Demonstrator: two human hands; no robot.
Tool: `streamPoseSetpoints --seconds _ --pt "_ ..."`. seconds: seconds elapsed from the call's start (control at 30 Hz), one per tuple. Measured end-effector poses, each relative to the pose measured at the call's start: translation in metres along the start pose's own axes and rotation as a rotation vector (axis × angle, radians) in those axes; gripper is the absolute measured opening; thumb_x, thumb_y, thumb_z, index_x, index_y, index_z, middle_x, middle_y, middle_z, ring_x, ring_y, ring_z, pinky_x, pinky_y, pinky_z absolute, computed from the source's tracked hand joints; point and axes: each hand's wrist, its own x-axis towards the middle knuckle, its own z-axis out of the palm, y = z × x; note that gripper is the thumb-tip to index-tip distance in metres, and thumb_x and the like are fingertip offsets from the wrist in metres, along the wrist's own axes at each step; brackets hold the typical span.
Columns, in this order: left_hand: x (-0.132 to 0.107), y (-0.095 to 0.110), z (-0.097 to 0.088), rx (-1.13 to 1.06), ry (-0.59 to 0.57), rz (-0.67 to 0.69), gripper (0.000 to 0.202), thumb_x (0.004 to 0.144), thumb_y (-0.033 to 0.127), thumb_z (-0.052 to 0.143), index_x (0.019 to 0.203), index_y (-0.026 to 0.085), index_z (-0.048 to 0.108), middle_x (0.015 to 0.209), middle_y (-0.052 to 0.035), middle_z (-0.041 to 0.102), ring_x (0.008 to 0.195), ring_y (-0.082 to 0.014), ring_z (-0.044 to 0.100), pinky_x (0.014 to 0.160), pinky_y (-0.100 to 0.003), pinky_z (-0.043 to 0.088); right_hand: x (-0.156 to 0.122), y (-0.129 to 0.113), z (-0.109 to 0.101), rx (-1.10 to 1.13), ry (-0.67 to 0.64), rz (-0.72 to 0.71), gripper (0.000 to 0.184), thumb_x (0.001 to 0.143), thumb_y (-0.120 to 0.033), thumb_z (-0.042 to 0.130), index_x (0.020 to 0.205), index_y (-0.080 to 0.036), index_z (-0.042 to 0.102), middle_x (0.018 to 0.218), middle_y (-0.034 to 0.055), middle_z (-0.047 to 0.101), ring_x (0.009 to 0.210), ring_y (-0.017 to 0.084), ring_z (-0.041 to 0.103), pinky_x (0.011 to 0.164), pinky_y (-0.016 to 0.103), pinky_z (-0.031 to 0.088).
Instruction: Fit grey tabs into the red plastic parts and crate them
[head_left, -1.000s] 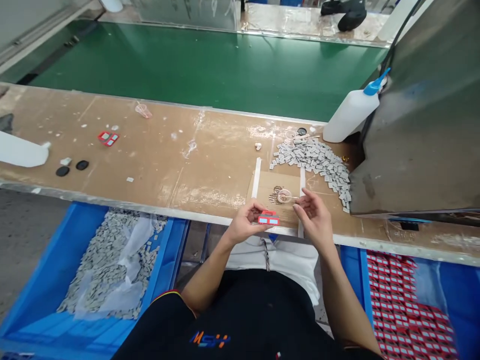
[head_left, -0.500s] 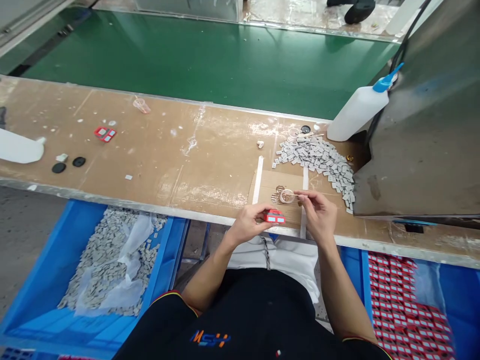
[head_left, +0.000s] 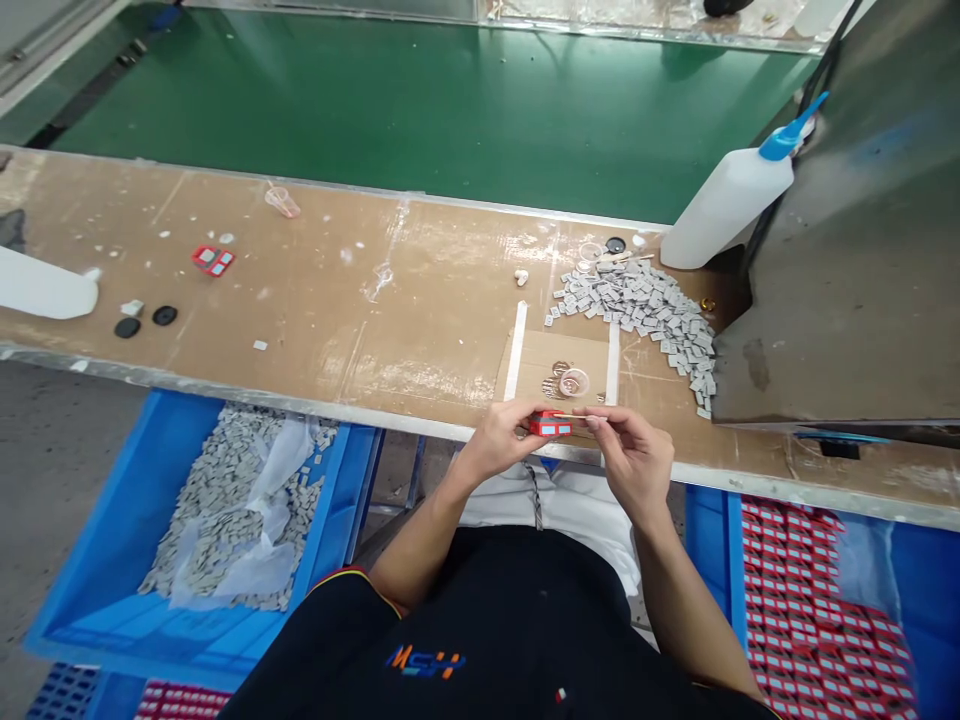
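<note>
Between the fingers of my left hand [head_left: 499,440] is a small red plastic part [head_left: 551,424] with pale window-like panels, held over the table's front edge. My right hand [head_left: 637,455] pinches a thin wooden stick [head_left: 577,416]. The stick's tip reaches the top of the red part. Just beyond my hands, a small clear cup [head_left: 574,383] rests on a taped cardboard sheet [head_left: 577,348], beside several brownish ring marks. To the upper right lies a heap of small grey tiles [head_left: 637,305].
A white squeeze bottle [head_left: 727,205] with a blue nozzle stands at the right, by a metal cabinet [head_left: 847,260]. Another red part [head_left: 214,261] lies on the left. Blue bins below hold grey tiles [head_left: 225,500] and rows of red parts [head_left: 810,600]. A green belt [head_left: 420,110] runs behind.
My right hand has brought the stick from the clear cup back toward me, onto the red part. My left hand still holds that part in nearly the same place. The view has shifted slightly.
</note>
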Motion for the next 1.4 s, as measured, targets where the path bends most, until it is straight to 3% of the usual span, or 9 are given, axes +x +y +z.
streamPoseSetpoints --seconds 0.33,0.57,0.97,1.1,1.2,1.3,1.4 --pt "-0.002 -0.002 0.001 0.078 0.009 0.046 0.024 0.086 0.014 0.068 0.11 0.016 0.072 0.101 -0.0071 0.078 0.087 -0.0171 0.074 0.079 -0.027 0.062 0.002 -0.008 0.005 -0.12 0.012 -0.253 0.013 0.096 -0.022 0.063 0.091 -0.024 0.074 0.087 0.0022 0.081 0.078 0.018 0.078 0.072 0.027 0.062" --pt "-0.003 -0.004 0.0 0.057 0.008 0.056 0.025 0.086 0.017 0.069 0.111 0.016 0.072 0.104 -0.008 0.078 0.088 -0.0176 0.074 0.082 -0.029 0.062 0.004 -0.01 0.001 -0.189 -0.044 -0.331 0.013 0.096 -0.02 0.062 0.092 -0.024 0.073 0.087 0.0022 0.081 0.077 0.019 0.078 0.069 0.027 0.062" --pt "-0.003 -0.003 0.0 -0.004 0.006 0.006 0.026 0.084 0.015 0.07 0.11 0.016 0.072 0.105 -0.0094 0.078 0.088 -0.0178 0.074 0.078 -0.027 0.063 0.002 -0.006 0.002 -0.128 -0.007 -0.213 0.016 0.096 -0.03 0.062 0.088 -0.024 0.075 0.085 0.0036 0.081 0.075 0.02 0.077 0.069 0.03 0.062" --pt "-0.002 -0.003 -0.001 -0.027 0.014 0.017 0.027 0.083 0.014 0.069 0.109 0.014 0.072 0.104 -0.0087 0.078 0.089 -0.0173 0.074 0.08 -0.028 0.064 0.01 0.004 -0.004 -0.091 0.096 -0.093 0.018 0.096 -0.035 0.063 0.092 -0.023 0.075 0.088 0.0052 0.081 0.078 0.021 0.077 0.076 0.035 0.062" --pt "-0.002 -0.001 -0.002 -0.036 0.007 0.019 0.026 0.083 0.014 0.068 0.109 0.015 0.072 0.103 -0.008 0.078 0.087 -0.0167 0.074 0.079 -0.028 0.064 0.024 0.011 -0.003 -0.113 0.153 -0.122 0.018 0.095 -0.035 0.063 0.09 -0.023 0.074 0.09 0.0058 0.079 0.081 0.022 0.075 0.074 0.036 0.06" --pt "-0.001 0.0 -0.003 -0.03 0.003 0.021 0.024 0.084 0.015 0.068 0.107 0.014 0.072 0.102 -0.008 0.078 0.087 -0.0168 0.074 0.077 -0.027 0.064 0.035 0.015 0.004 -0.153 0.073 -0.217 0.017 0.096 -0.033 0.061 0.089 -0.024 0.073 0.094 0.0069 0.077 0.088 0.022 0.073 0.076 0.036 0.059" --pt "-0.002 0.0 -0.003 -0.023 -0.002 0.02 0.023 0.084 0.015 0.069 0.107 0.014 0.072 0.101 -0.0081 0.078 0.086 -0.0167 0.074 0.077 -0.026 0.063 0.043 0.021 0.002 -0.187 -0.022 -0.252 0.022 0.097 -0.035 0.058 0.111 -0.024 0.07 0.112 0.0104 0.074 0.101 0.025 0.07 0.082 0.038 0.058"
